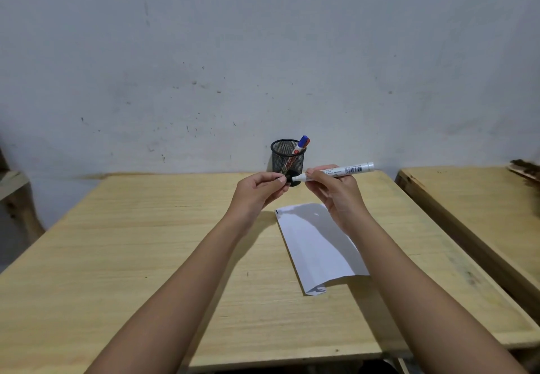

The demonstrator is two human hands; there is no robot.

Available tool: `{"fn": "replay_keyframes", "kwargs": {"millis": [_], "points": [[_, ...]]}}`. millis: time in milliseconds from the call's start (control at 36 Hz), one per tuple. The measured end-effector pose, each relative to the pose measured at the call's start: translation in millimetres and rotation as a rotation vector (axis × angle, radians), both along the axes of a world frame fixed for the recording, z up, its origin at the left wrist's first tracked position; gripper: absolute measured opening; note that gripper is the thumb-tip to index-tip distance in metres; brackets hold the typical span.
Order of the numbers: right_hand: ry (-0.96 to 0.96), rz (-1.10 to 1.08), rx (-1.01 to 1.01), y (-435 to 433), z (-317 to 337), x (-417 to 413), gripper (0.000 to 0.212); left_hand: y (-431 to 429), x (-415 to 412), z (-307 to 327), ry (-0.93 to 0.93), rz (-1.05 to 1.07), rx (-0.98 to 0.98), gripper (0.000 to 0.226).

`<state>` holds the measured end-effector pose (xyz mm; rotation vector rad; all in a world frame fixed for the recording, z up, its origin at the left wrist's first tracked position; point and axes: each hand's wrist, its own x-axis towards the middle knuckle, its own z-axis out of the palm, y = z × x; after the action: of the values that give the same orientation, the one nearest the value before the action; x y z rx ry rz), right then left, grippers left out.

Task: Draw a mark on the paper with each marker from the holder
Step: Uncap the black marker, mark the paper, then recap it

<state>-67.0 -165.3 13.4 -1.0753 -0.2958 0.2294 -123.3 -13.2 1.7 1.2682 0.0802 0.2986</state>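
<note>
Head view, centre frame: my right hand (333, 186) grips a white marker (340, 172) by the barrel while my left hand (260, 188) pinches its black cap (287, 180) at the tip. The paper (318, 245) below centre shows one small dark mark near its upper-left corner; blue and red markers (302, 143) wait in the mesh holder (287, 160).

Three markers: one white-barrelled (339, 172) held aloft, two more, blue-capped (302, 141) and red-capped (307, 141), standing in one mesh holder (287, 159). One black cap (287, 179), one paper sheet (318, 246), two hands (257, 191) (336, 189), two worktops (146, 242) (482, 213).
</note>
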Motion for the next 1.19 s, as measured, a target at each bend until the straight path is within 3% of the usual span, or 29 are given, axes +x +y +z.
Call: {"fn": "replay_keyframes", "kwargs": {"millis": [389, 806, 972, 1083, 1194], "points": [[-0.012, 0.021, 0.092, 5.3, -3.6, -9.5, 0.007, -4.3, -5.6, 11.8, -0.012, -0.045, -0.054, 0.004], [-0.035, -0.014, 0.053, 0.3, -2.6, -19.3, 0.008, -8.8, -12.5, 18.8, -0.031, -0.015, 0.197, 0.007], [-0.05, 0.086, 0.049, -13.0, 23.6, -21.3, 0.009, -11.5, -18.4, 37.3, -0.092, -0.028, 0.293, 0.007], [-0.038, 0.039, 0.093, -30.1, 35.1, -16.6, 0.004, -5.9, -21.3, 46.8, -0.116, -0.008, 0.322, 0.007], [-0.087, 0.013, -0.042, -41.8, 32.6, -18.8, 0.021, 1.3, -21.8, 52.8, -0.124, 0.042, 0.314, 0.009]]}}
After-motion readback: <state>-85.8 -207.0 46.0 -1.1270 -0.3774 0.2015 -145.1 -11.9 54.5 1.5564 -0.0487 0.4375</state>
